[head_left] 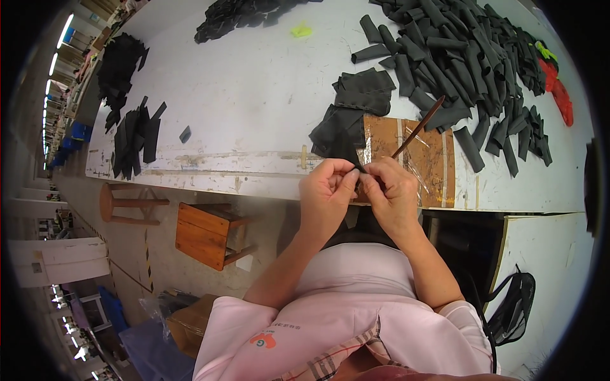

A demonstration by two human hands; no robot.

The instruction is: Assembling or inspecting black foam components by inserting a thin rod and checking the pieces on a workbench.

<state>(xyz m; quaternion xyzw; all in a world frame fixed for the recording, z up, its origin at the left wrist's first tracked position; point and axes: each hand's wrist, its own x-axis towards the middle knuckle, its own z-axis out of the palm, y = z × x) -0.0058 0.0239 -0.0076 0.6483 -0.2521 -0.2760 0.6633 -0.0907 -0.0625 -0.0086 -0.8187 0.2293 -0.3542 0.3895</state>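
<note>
At the table's front edge, my left hand [329, 192] is closed, its thumb and fingertips pinching a small dark fabric piece [359, 169]. My right hand [393, 190] meets it from the other side, with its fingers closed on the same piece. A thin brown stick [419, 127] slants up and away from my right hand; whether the fingers grip its lower end cannot be seen. Beneath and beyond my hands lies a brown board [438, 166] with clear tape on it. Flat dark fabric pieces [363, 91] are stacked just past the board's left side.
A large heap of dark fabric tubes [454, 51] covers the far right of the white table [254, 108]. More dark pieces [136, 140] lie at the left. A red bag [558, 95] sits far right. Wooden stools [202, 236] stand below the left edge; a black bag [513, 308] hangs lower right.
</note>
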